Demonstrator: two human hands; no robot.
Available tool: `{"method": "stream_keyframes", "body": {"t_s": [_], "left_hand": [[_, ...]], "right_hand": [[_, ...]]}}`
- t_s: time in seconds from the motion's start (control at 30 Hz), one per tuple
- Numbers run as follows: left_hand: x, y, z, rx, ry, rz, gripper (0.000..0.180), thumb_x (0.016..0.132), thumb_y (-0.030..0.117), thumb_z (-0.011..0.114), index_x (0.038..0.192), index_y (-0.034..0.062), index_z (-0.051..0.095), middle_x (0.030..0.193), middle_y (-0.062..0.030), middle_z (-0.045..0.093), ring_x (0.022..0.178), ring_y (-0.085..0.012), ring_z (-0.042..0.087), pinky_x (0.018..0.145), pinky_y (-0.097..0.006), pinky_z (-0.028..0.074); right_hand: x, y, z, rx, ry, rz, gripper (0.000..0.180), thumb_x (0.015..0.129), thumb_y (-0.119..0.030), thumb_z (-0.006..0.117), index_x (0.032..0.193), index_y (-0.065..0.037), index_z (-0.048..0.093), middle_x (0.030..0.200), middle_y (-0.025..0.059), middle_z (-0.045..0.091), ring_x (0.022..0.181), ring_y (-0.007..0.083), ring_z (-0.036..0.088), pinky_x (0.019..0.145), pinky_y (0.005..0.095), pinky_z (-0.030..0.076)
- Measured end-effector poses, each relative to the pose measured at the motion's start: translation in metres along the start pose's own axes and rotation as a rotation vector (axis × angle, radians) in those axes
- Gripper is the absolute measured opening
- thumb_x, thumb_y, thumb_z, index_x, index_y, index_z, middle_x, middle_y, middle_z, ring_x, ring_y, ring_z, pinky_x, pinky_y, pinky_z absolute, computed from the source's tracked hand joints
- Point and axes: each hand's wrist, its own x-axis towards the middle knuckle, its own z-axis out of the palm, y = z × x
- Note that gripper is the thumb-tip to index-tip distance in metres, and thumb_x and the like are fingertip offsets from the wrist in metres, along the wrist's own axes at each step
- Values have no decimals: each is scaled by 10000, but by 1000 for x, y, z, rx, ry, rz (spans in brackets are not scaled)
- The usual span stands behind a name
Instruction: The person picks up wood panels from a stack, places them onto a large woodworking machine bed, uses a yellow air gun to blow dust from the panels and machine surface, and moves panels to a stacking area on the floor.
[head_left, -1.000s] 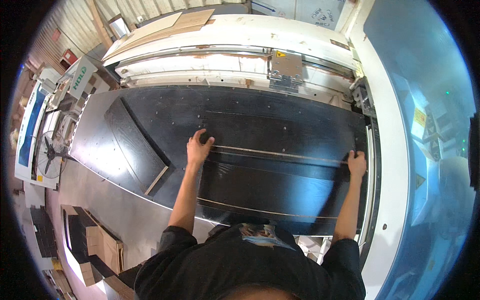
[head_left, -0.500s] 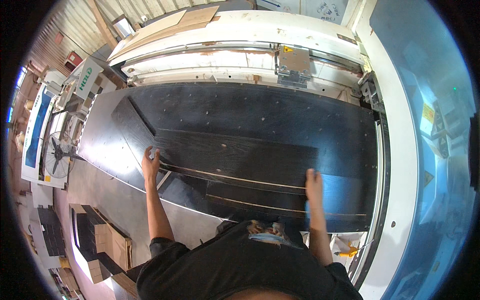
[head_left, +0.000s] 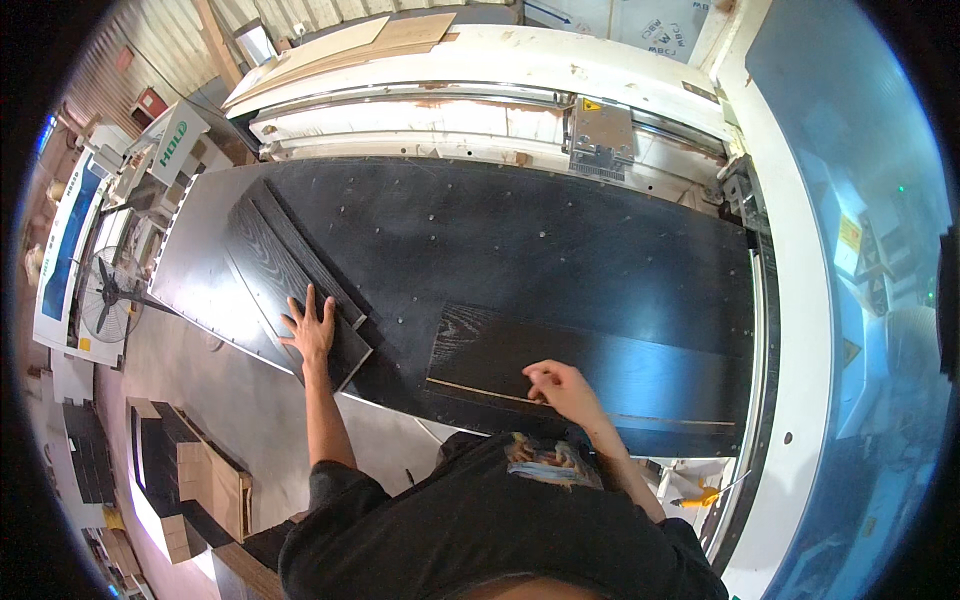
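So the left hand (head_left: 312, 325) is flat on the left board (head_left: 268, 240), fingers spread wide, not wrapped around anything. That board is dark with visible grain, lying at an angle toward the left end of the desk (head_left: 480, 235), and its pale cut end sits right by the desk's near edge. A second board (head_left: 320, 265) runs along its far side, also slanted, with its own light end showing. Can't tell how much the left board overlaps it, if at all.

The right hand (head_left: 563, 388) is well apart from the left one, fingers bent, over the near side of the right board (head_left: 580, 350). Honestly can't tell if it's touching that board or pinching its edge. The right board is dark too, lying lengthwise along the desk's near edge and reaching toward the near right corner, with a thin pale strip along its near side.

The desk is black and dotted with little light spots. Past its far edge there's a white beam (head_left: 540, 60) with a metal carriage (head_left: 603, 135) toward the right, plus some brown sheets (head_left: 410, 35) on top at the left. Big blue cover (head_left: 850, 150) off the right edge, and a fan (head_left: 108, 290) beyond the left end.
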Motion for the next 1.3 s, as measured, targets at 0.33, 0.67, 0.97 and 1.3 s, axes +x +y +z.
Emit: {"method": "stream_keyframes", "body": {"t_s": [0.33, 0.67, 0.97, 1.3], "left_hand": [[46, 1, 0, -31, -5, 76, 700, 912, 740, 486, 1538, 441, 396, 1684, -108, 216, 1519, -514, 117, 1076, -833, 27], [60, 16, 2, -23, -16, 45, 733, 891, 766, 497, 1540, 442, 391, 1692, -101, 189, 1529, -498, 93, 1082, -828, 7], [73, 16, 8, -23, -57, 11, 801, 831, 723, 596, 1549, 480, 335, 1700, -102, 163, 1522, -524, 75, 1079, -829, 19], [80, 17, 15, 12, -53, 11, 827, 825, 698, 620, 1559, 501, 294, 1705, -113, 135, 1521, -530, 80, 1071, -840, 44]], "right_hand": [[-14, 3, 6, 135, 119, 110, 268, 1061, -235, 552, 1178, -19, 658, 824, 67, 682, 736, 114, 635, 680, 266, 522], [-10, 1, 5, -55, 127, 42, 254, 1044, -215, 579, 1192, -24, 657, 838, 65, 686, 770, 120, 647, 714, 280, 529], [-14, 2, 5, -29, 161, 24, 232, 1036, -193, 582, 1169, -23, 666, 826, 53, 684, 747, 113, 644, 685, 275, 522], [-19, 5, -5, -58, 217, 13, 208, 1047, -160, 563, 1165, -17, 656, 828, 43, 659, 768, 108, 630, 694, 268, 529]]}}
